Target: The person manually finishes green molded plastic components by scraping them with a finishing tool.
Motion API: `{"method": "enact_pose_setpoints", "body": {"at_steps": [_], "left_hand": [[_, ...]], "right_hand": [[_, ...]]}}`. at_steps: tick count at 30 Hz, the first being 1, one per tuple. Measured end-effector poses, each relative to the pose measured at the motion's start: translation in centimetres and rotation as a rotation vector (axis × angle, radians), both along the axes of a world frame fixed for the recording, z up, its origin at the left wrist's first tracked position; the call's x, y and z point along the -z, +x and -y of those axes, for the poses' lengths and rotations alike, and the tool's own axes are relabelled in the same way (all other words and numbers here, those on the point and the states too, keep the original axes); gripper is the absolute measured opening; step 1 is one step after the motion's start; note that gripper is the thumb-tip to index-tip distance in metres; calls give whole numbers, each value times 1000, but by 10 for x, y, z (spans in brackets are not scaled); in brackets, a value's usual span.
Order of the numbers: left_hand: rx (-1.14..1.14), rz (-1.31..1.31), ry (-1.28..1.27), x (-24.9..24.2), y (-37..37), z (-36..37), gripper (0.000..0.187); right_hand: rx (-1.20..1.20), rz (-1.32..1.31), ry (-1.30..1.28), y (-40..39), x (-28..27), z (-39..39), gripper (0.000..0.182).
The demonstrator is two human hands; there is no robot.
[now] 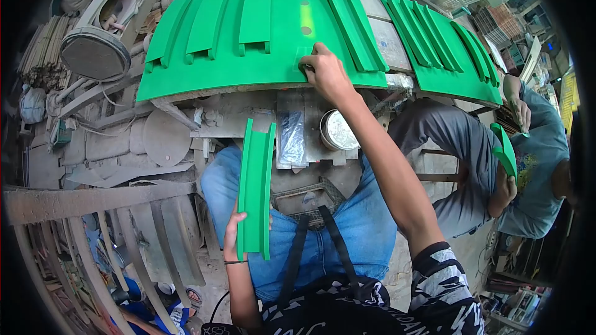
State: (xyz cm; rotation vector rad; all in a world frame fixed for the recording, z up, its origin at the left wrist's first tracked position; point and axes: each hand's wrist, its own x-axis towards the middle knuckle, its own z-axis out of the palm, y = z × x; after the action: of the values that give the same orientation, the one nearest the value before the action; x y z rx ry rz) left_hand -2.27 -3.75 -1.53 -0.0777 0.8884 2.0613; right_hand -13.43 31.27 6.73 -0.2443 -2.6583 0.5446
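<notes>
My left hand [232,231] is wrapped round the lower end of a green U-shaped channel piece [253,192], held upright above my left thigh with its hollow side towards me. My right hand [327,73] reaches to the front part of a green board [285,71]. Its fingers are pinched together at the surface, beside a faint pale square outline; whatever they hold is hidden. Several more green channel pieces [256,15] lie on this board, and one [356,28] rests to the right with its hollow side up.
A second green board [447,80] with several green strips stands to the right. There a co-worker [534,167] holds a curved green piece [504,149]. Below the board's edge is a white-lidded tub [339,131]. A slatted wooden rack [105,205] stands at my left.
</notes>
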Motion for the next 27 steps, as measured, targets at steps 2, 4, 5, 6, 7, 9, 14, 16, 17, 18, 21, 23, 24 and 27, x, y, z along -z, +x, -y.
{"method": "enact_pose_setpoints", "body": {"at_steps": [2, 4, 5, 6, 7, 9, 14, 16, 17, 18, 21, 23, 24, 27], "left_hand": [[-6, 20, -10, 1, 0, 0, 64], [-15, 22, -26, -2, -1, -1, 64], [-19, 32, -48, -3, 1, 0, 64], [-15, 36, -50, -3, 3, 0, 64], [-15, 36, -63, -2, 3, 0, 64], [-14, 30, -76, -2, 1, 0, 64], [0, -27, -40, 0, 1, 1, 62], [6, -24, -44, 1, 1, 1, 62], [13, -27, -48, 1, 0, 0, 62], [18, -26, -43, 0, 0, -1, 62], [-5, 17, -41, -3, 1, -3, 67], [-2, 17, -62, -1, 0, -2, 66], [-1, 15, -65, -1, 0, -1, 66], [-5, -15, -43, -2, 1, 0, 61]], "right_hand": [[-4, 5, -5, 3, 0, -2, 19], [-12, 5, -4, 0, -1, -4, 18], [-9, -29, -9, -2, 1, -2, 17], [-2, -63, -14, -1, 3, -2, 16], [2, -62, -14, 1, 5, -3, 16], [-42, -138, -15, 4, 6, -6, 15], [27, -157, -96, 14, -3, -34, 18], [8, -168, -108, 17, -5, -39, 21], [11, -168, -105, 17, -8, -40, 21], [23, -146, -86, 17, -11, -40, 20], [20, -109, -81, 9, -10, -40, 19], [8, -96, -106, 2, -7, -40, 19], [0, -88, -87, -1, -6, -39, 18], [-20, -67, -64, -6, -2, -40, 17]]}}
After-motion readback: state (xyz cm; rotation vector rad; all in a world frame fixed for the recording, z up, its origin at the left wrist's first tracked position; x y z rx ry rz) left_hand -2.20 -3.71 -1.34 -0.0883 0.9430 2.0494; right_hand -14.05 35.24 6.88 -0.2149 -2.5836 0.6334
